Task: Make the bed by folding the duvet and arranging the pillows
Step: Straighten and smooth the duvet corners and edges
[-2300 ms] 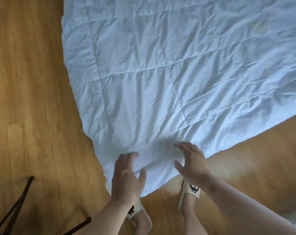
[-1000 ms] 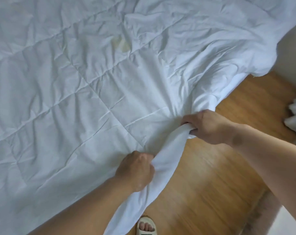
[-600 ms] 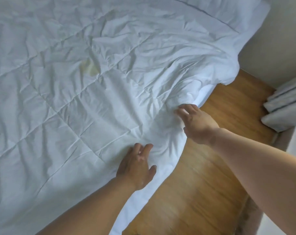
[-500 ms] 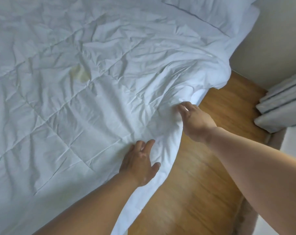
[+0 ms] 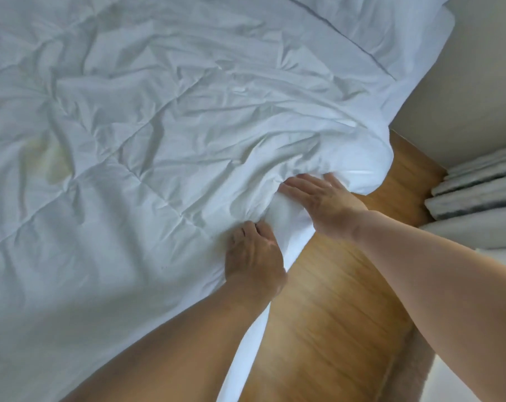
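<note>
Gripping the duvet (image 5: 159, 134) edge tight is the left hand (image 5: 253, 256); just beside it, the right hand (image 5: 324, 201) presses flat on the bunched-up duvet.

the left forearm runs in from 7 o'clock; the left hand (image 5: 253, 258) is palm down, fingers curled into a fold of the duvet (image 5: 130, 134). the right forearm runs in from 4 o'clock; the right hand (image 5: 322, 198), at 1 o'clock of the left, lies flat, fingers straight toward 10 o'clock.
</note>
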A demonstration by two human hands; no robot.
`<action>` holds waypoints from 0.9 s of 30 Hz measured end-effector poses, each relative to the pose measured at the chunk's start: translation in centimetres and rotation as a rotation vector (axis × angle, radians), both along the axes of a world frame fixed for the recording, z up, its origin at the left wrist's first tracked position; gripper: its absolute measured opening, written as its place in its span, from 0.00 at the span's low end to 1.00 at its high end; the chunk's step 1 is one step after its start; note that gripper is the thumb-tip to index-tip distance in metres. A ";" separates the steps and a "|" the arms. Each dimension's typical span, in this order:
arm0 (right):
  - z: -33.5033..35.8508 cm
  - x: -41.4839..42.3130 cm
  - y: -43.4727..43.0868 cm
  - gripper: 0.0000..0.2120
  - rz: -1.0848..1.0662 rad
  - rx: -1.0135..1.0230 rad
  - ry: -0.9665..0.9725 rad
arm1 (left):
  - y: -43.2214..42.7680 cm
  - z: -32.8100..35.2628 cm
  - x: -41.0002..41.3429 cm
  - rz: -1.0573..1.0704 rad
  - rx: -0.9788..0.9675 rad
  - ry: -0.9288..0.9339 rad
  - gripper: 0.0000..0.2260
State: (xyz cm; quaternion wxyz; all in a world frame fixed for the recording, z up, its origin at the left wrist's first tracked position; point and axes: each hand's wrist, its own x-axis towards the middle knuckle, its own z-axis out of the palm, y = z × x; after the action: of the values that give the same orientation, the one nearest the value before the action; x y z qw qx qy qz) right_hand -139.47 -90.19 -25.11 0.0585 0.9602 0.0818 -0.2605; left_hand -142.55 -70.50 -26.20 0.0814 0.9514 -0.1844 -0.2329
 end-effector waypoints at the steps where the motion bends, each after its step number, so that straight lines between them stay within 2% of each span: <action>1: -0.2 0.5 -0.4 0.47 0.015 0.003 -0.003 | 0.2 0.3 1.1 0.014 -0.033 0.040 0.25; 3: -0.2 1.1 -1.2 0.39 -0.003 0.051 -0.092 | 1.3 0.9 3.3 0.104 -0.143 0.147 0.16; 6: 0.0 1.0 -3.4 0.21 -0.113 0.066 -0.278 | 2.3 2.5 4.3 0.170 -0.285 0.336 0.11; 7: 0.4 1.1 -4.6 0.16 -0.116 0.051 -0.256 | 2.2 3.2 4.0 0.149 -0.311 0.392 0.11; 9: 2.5 1.8 -6.9 0.12 -0.029 0.031 -0.014 | 1.8 4.1 3.4 0.096 -0.349 0.501 0.07; 10: 4.1 2.5 -8.0 0.12 0.004 0.021 0.165 | 1.6 4.3 3.3 0.079 -0.340 0.541 0.05; 11: 5.6 3.1 -9.0 0.12 -0.004 0.018 0.333 | 1.2 4.4 3.4 0.054 -0.303 0.572 0.08; 12: 6.7 3.8 -10.0 0.12 -0.038 0.010 0.431 | 0.9 4.1 3.0 0.039 -0.291 0.582 0.16; 13: 7.3 4.5 -11.1 0.12 -0.069 -0.020 0.431 | 0.1 4.0 2.5 0.043 -0.263 0.564 0.18; 14: 7.4 4.9 -12.1 0.12 -0.093 -0.071 0.379 | -0.8 3.4 1.8 0.051 -0.228 0.513 0.19; 16: 6.5 4.7 -12.8 0.23 -0.200 -0.060 0.204 | -3.6 3.0 -0.1 0.033 -0.128 0.292 0.29; 18: 4.9 3.9 -12.3 0.35 -0.282 0.186 0.047 | -6.6 2.7 -0.8 0.006 -0.074 0.149 0.38; 20: 3.4 3.6 -11.4 0.42 -0.267 0.351 0.061 | -8.4 1.5 0.1 0.002 0.025 0.104 0.41; 22: 1.8 4.2 -11.8 0.39 -0.241 0.411 0.124 | -9.5 0.5 1.0 0.031 0.059 0.071 0.38; 23: 1.4 5.1 -12.5 0.34 -0.258 0.453 0.089 | -10.0 0.3 1.6 0.034 0.062 0.088 0.35; 25: 1.1 7.5 -14.9 0.27 -0.380 0.483 -0.115 | -10.9 0.3 3.0 0.024 0.058 0.167 0.28; 27: 0.9 10.1 -18.1 0.35 -0.580 0.353 -0.233 | -11.6 0.6 3.9 0.021 0.027 0.249 0.24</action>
State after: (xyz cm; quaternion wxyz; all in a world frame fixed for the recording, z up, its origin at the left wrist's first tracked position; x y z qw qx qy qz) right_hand -129.40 -108.27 -24.25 -0.1757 0.9621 -0.1578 -0.1367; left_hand -138.68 -82.13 -25.63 0.0931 0.9180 -0.1599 -0.3508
